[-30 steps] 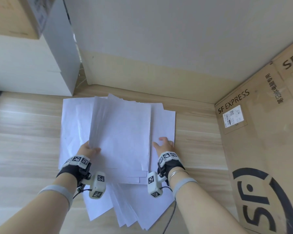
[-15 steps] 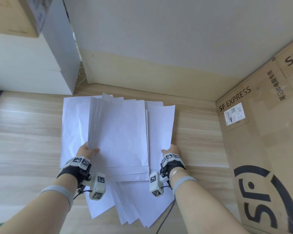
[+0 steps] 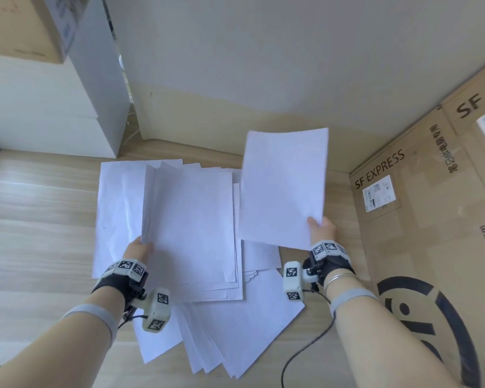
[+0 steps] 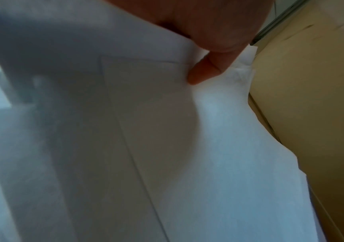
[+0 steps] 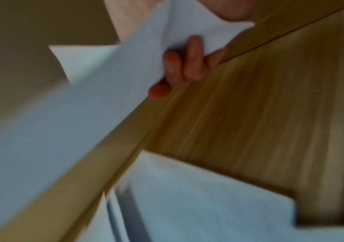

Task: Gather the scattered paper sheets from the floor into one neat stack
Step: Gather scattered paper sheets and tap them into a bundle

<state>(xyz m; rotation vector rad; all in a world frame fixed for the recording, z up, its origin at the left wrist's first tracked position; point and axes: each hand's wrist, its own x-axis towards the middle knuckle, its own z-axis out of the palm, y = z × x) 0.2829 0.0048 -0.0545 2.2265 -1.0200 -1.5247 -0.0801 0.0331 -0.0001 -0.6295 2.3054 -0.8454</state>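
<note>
White paper sheets lie overlapped on the wooden floor [image 3: 34, 219]. My left hand [image 3: 140, 252] grips the near left edge of a gathered bundle of sheets [image 3: 191, 219], tilted up off the floor; in the left wrist view my fingers [image 4: 206, 72] curl against the bundle [image 4: 146, 114]. My right hand [image 3: 321, 229] pinches the near right corner of a single sheet [image 3: 283, 186], lifted above the floor to the right of the bundle. In the right wrist view the fingers [image 5: 179, 68] curl under that sheet [image 5: 84, 98]. More loose sheets [image 3: 241, 331] fan out near me.
A large SF Express cardboard box [image 3: 431, 233] stands close on the right. A white cabinet [image 3: 53, 102] with a cardboard box [image 3: 25, 23] on top stands at the back left. The wall [image 3: 263, 65] runs behind the papers. Bare floor lies to the left.
My right hand took hold of one sheet on the right side of the pile and lifted it up and to the right. The left hand still holds its bundle, barely moved.
</note>
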